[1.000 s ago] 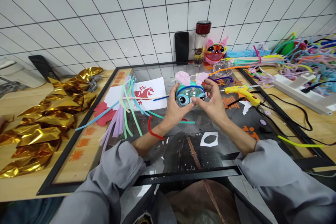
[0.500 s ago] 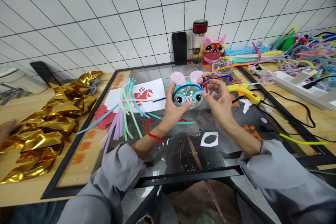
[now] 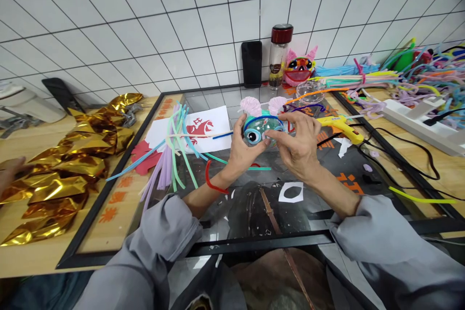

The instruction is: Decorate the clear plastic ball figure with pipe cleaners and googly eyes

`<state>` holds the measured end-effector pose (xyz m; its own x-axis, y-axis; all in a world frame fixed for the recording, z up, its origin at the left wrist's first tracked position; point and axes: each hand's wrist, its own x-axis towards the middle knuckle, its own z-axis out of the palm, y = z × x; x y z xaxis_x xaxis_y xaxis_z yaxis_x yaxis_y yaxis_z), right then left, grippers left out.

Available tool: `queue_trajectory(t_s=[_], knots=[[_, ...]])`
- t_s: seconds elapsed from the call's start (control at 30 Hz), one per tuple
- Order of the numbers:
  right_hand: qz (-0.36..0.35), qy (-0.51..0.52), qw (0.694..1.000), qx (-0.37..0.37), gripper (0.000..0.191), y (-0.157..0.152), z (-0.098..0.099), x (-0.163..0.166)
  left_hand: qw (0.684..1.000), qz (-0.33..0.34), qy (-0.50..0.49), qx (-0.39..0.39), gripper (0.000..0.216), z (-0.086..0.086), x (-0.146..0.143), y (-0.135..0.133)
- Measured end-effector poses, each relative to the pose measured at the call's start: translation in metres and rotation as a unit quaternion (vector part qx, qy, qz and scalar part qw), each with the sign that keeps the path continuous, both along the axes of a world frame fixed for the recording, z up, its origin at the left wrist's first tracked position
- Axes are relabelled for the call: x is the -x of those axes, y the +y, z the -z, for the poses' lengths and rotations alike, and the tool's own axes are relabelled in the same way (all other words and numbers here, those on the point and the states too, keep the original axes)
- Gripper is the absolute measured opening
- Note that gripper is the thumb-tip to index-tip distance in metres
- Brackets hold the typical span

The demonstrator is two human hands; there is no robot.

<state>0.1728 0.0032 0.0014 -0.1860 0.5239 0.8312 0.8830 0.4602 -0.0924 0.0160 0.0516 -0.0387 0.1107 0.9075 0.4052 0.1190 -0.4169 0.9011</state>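
Observation:
My left hand [image 3: 245, 147] is closed around the left side of a round, clear plastic animal head [image 3: 262, 125]. Pink fuzzy ears [image 3: 250, 105] top it, with green and blue pipe cleaner along its upper edge. One large blue-rimmed googly eye [image 3: 253, 136] shows; my right hand [image 3: 300, 143] mostly hides the other. The right index finger presses on the small pale nose piece in the middle, beside my left thumb, and the other right fingers curl over the head's right side. A red pipe cleaner [image 3: 214, 181] lies against my left wrist.
A yellow glue gun [image 3: 341, 128] with a black cord lies right of my hands. Pipe cleaners [image 3: 174, 150] and printed white paper [image 3: 214, 128] lie left. Behind stand a phone [image 3: 252, 64], a bottle [image 3: 279, 60] and a pink animal head [image 3: 300, 67]. Another person's hand [image 3: 12, 172] is near gold foil [image 3: 69, 164].
My right hand has moved left onto the face; its index finger now touches the nose piece and its hand covers the right eye. My left hand keeps its hold.

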Motion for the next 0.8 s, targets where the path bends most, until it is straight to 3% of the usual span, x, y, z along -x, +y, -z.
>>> queue_trajectory(t_s=[0.4,0.8], knots=[[0.018,0.001,1.000,0.007,0.015,0.0079,0.0021,0.0088,1.000,-0.003,0.013,-0.019,0.085,0.0000,0.0002,-0.0002],[0.011,0.048,0.998,0.048,0.010,0.0086,0.0010,0.0035,0.997,0.070,-0.030,-0.014,0.072,0.0012,0.0090,0.0004]])
